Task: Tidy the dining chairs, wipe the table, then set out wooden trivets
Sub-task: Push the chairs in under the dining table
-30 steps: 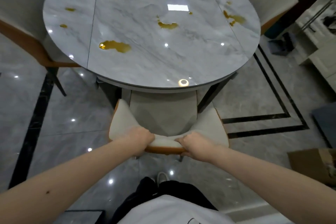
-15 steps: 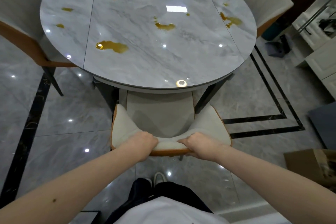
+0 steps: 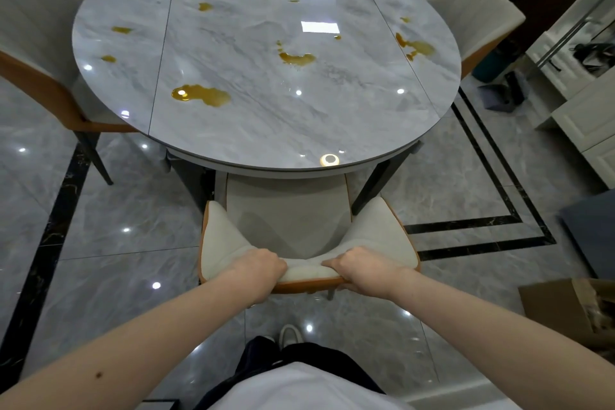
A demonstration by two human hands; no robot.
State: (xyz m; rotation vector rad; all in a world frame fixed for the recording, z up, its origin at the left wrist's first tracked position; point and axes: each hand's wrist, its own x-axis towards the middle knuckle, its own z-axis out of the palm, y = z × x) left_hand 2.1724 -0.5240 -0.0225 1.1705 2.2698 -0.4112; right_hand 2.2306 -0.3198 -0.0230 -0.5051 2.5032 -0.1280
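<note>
A cream dining chair (image 3: 376, 236) with an orange-brown shell stands in front of me, its seat partly under the round grey marble table (image 3: 266, 130). My left hand (image 3: 256, 271) and my right hand (image 3: 361, 271) both grip the top edge of its backrest. Several amber liquid spills (image 3: 201, 96) lie across the tabletop. No trivets or cloth are in view.
A second chair (image 3: 36, 53) sits at the table's left and a third chair (image 3: 476, 15) at the far right. White cabinets (image 3: 585, 116) line the right side. A cardboard box (image 3: 572, 313) lies on the glossy tiled floor at lower right.
The chair has slid forward, its seat going further under the table, with both hands still on the backrest. My view has moved closer to the table.
</note>
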